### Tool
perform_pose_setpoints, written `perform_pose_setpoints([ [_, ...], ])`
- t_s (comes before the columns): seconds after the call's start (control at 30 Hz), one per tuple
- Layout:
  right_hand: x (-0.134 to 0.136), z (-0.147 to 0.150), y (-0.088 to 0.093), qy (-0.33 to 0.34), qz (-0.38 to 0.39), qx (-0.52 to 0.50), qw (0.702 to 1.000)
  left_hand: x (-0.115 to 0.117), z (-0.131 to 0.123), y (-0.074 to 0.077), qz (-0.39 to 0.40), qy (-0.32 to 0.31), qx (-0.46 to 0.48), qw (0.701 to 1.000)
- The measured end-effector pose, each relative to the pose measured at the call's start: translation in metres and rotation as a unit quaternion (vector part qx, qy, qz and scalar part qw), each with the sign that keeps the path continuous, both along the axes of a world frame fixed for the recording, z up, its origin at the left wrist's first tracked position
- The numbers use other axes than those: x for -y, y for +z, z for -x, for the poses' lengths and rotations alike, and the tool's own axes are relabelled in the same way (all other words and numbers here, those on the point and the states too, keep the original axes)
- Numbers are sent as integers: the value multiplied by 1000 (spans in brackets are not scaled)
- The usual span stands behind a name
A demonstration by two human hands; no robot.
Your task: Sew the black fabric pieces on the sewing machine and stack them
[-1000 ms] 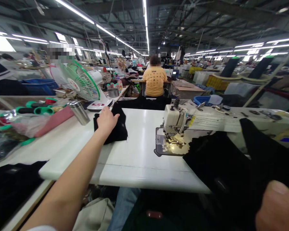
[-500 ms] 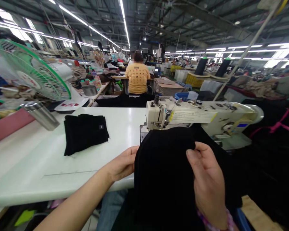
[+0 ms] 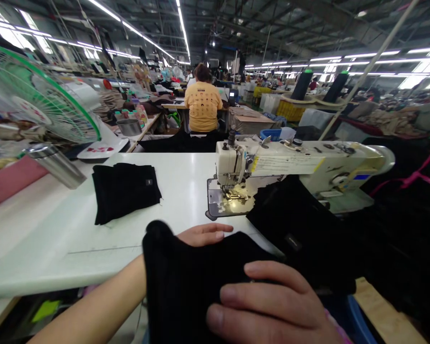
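A black fabric piece (image 3: pixel 193 282) is raised close in front of me, its rolled upper edge standing up at the left. My left hand (image 3: pixel 204 234) is behind it, fingers stretched out to the right past its top edge, the palm partly hidden. My right hand (image 3: pixel 272 301) lies across the near face of the cloth with its fingers apart; its thumb is out of sight. Beyond both hands stands a sewing machine (image 3: pixel 272 160), its needle area and metal plate (image 3: pixel 232 205) uncovered. More black fabric (image 3: pixel 301 215) with a small label lies right of the plate.
A folded black fabric stack (image 3: pixel 127 191) lies on the white table (image 3: pixel 179 191). Left of it are a steel flask (image 3: pixel 57 165) and a green fan (image 3: pixel 43 95). A person in a yellow shirt (image 3: pixel 202 107) sits ahead. A wooden board (image 3: pixel 383 310) juts in at lower right.
The black fabric piece has come down and toward me, off the machine's front, uncovering the plate. My right hand has gone from pinching its edge to lying over it; my left fingers have straightened.
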State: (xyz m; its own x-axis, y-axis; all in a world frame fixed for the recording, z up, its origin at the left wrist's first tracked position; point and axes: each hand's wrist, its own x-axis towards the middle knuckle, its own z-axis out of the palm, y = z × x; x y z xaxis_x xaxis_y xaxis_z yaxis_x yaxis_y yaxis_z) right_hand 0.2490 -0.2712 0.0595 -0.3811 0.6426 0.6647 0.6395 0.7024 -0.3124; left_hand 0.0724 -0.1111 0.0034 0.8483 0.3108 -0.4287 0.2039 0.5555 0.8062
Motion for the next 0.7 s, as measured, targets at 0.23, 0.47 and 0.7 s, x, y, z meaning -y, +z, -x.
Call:
perform_pose_setpoints([
  [0.23, -23, 3, -18, 128, 126, -68, 981, -8, -5, 6, -153, 169, 77, 970],
  [0.47, -46, -8, -37, -242, 63, -253, 935, 6, 2, 5, -580, 193, 39, 790],
  [0.7, -64, -12, -33, -178, 78, -260, 946, 20, 1, -1, -750, 178, 82, 632],
])
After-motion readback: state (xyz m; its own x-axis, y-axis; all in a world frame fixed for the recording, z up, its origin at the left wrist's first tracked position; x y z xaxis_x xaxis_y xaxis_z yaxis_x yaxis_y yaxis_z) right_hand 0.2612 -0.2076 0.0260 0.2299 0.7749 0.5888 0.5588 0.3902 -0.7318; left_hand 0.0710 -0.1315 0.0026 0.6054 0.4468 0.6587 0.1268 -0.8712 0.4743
